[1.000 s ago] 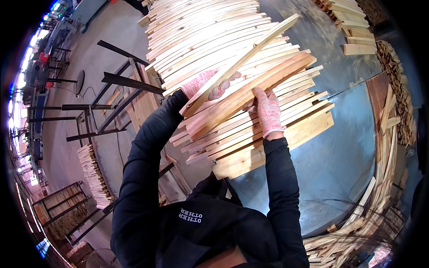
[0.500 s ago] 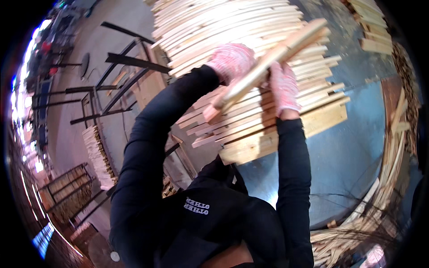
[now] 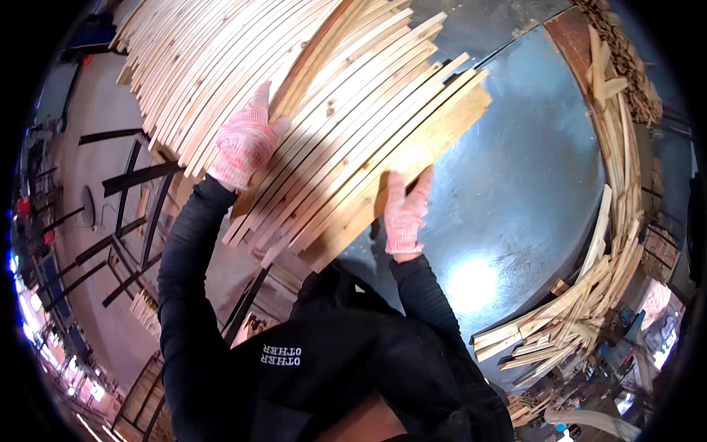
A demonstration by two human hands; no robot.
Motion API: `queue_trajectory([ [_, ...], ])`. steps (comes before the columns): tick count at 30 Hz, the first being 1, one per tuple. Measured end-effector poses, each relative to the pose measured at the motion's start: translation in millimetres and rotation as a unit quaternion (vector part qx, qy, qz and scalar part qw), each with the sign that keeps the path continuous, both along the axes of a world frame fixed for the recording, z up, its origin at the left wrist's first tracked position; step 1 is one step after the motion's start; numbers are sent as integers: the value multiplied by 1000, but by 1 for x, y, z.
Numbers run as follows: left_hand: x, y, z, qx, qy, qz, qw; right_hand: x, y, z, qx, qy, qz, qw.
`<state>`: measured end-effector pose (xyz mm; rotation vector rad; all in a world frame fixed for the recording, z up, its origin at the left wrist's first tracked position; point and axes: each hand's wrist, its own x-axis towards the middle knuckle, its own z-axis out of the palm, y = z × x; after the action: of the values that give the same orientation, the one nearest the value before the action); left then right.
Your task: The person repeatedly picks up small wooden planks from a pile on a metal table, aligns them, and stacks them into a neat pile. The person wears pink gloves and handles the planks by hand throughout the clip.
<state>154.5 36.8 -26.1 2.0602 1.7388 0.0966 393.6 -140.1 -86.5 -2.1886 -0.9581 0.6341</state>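
Many pale wooden strips (image 3: pixel 331 110) lie side by side on a blue-grey metal table (image 3: pixel 515 169). My left hand (image 3: pixel 247 144), in a pink-and-white knit glove, is around the lower part of a strip with a browner side (image 3: pixel 305 70). This strip stands higher than its neighbours and runs away toward the far edge of the view. The thumb is on its right side; the other fingers are partly hidden. My right hand (image 3: pixel 406 214), gloved alike, has its fingers apart at the near edge of a wider board (image 3: pixel 412 155) and holds nothing.
Offcuts and thin slats (image 3: pixel 574 317) are heaped along the table's right rim. A brown board (image 3: pixel 571 44) lies at the far right. Black metal frames (image 3: pixel 140 177) stand on the floor to the left.
The strip held across the others between both hands now lies lengthwise among them under my left hand. My right hand has left it and come nearer. The view has turned.
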Motion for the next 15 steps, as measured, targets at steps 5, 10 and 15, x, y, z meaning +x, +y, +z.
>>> queue_trajectory([
  [5, -18, -14, 9, 23, 3, -37, 999, 43, 21, 2, 40, 512, -79, 854],
  [10, -19, -15, 6, 28, 10, -29, 999, 24, 34, 17, -27, 394, -78, 915],
  [15, -3, -15, 17, -26, 14, 18, 999, 32, 9, -52, -10, 65, 93, 993],
])
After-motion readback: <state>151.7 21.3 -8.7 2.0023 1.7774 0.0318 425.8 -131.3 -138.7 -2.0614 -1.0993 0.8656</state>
